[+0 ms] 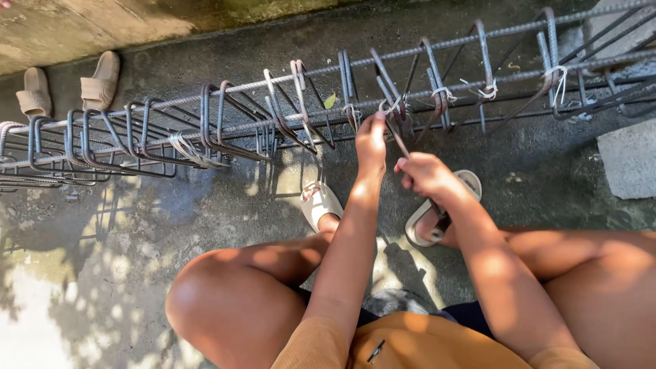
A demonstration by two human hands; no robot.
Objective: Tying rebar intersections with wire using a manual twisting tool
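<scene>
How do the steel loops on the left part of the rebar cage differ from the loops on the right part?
The left loops stand crowded together and lean at odd angles; the right loops stand spaced apart.
The right loops carry pale wire ties at the long bars; on the left loops hardly any ties show.
Both sets are rusty steel around the same long bars.

Rebar cage (273, 116): long, rusty grey, lying flat across the concrete floor, rectangular stirrups bunched at left, spaced at right. Tie wire (391, 106): pale, looped at a stirrup joint. Hook tool (400, 140): thin metal rod, tilted, tip at the wire.
</scene>
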